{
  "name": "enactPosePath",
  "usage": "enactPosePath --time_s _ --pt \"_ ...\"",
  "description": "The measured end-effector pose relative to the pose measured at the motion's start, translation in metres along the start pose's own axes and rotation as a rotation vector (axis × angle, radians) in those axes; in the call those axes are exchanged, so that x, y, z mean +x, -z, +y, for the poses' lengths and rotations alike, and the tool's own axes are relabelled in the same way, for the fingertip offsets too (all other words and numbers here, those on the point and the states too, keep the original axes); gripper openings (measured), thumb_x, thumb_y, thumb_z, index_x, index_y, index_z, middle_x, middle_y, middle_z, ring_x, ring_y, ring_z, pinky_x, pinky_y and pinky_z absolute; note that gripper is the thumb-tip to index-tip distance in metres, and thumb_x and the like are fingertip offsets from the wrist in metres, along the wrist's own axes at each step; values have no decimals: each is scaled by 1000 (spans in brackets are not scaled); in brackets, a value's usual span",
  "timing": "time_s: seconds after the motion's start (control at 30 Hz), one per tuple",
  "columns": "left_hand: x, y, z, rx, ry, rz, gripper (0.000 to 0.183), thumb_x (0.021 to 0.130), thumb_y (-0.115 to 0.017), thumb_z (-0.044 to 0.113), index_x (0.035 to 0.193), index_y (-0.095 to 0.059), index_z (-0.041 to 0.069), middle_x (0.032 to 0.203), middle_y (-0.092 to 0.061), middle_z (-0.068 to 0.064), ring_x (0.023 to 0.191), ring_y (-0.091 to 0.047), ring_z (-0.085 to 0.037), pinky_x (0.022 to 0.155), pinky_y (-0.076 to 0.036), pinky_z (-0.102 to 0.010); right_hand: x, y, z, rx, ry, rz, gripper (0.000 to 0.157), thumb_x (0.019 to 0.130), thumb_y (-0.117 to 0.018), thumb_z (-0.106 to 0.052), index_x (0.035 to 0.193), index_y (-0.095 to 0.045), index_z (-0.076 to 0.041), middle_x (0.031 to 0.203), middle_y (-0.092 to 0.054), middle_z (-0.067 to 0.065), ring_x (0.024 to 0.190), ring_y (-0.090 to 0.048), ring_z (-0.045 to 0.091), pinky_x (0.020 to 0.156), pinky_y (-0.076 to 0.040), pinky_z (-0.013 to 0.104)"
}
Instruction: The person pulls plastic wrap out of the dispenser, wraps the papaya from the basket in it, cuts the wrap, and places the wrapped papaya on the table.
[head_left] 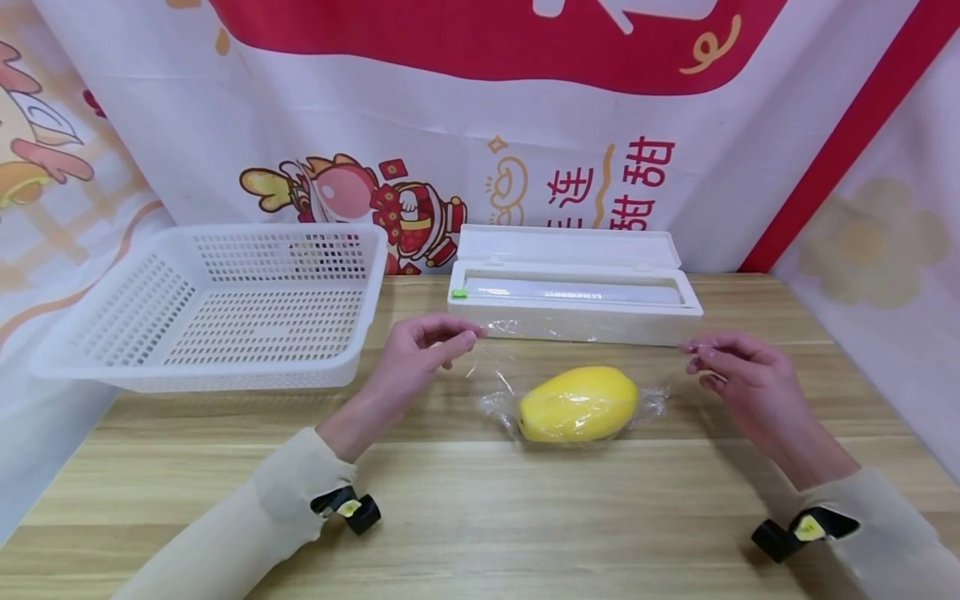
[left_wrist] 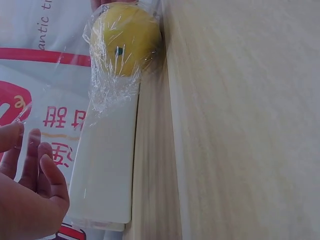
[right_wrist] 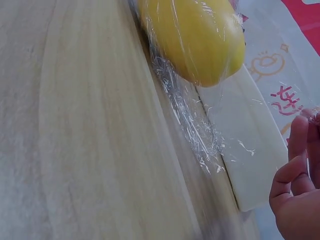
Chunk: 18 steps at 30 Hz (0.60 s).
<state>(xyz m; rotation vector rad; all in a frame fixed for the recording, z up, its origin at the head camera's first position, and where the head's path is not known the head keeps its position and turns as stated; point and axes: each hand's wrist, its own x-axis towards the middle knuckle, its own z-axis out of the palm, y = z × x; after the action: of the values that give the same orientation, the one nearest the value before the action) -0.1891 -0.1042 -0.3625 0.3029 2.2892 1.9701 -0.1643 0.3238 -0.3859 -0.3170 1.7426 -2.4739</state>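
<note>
A yellow, oblong, melon-like fruit (head_left: 579,405) lies on the wooden table, partly covered by clear cling film (head_left: 498,403) that bunches at both ends. My left hand (head_left: 429,348) pinches a corner of the film between thumb and forefinger, up and to the left of the fruit. On the other side my right hand (head_left: 738,371) pinches the film's right corner, level with the left. Behind the fruit stands a white cling film box (head_left: 577,323), its lid raised and a film roll (head_left: 573,291) inside. Both wrist views show the wrapped fruit (left_wrist: 125,37) in front of the box.
A white perforated plastic basket (head_left: 270,367) sits at the left of the table. A small green slider (head_left: 459,293) is on the box's left end. Printed cloth (head_left: 420,108) hangs behind and along both sides of the table.
</note>
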Motion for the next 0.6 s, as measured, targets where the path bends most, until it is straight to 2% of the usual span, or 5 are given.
enactPosePath --time_s 0.2,0.43,0.6 --pt "-3 3 -2 -13 -39 -62 21 102 -69 19 118 -76 5 115 -80 2 101 -66 -14 81 -53 -28 -6 8 4 6 47 -96 37 109 -39 8 116 -75 -1 117 -80 6 98 -74 19 86 -61 28" --pt "-7 6 -2 2 -63 -159 18 99 -69 16 110 -75 3 124 -77 -6 117 -67 -18 95 -51 -38 -11 15 8 -110 84 -165 41 107 -35 13 114 -74 -1 117 -80 6 101 -75 16 87 -61 26" --pt "-8 8 -4 79 -95 -211 18 98 -70 18 106 -76 3 126 -76 -9 121 -66 -22 99 -52 -41 -14 20 10 -226 84 -174 40 105 -39 16 111 -74 -3 116 -79 3 102 -74 13 81 -59 24"
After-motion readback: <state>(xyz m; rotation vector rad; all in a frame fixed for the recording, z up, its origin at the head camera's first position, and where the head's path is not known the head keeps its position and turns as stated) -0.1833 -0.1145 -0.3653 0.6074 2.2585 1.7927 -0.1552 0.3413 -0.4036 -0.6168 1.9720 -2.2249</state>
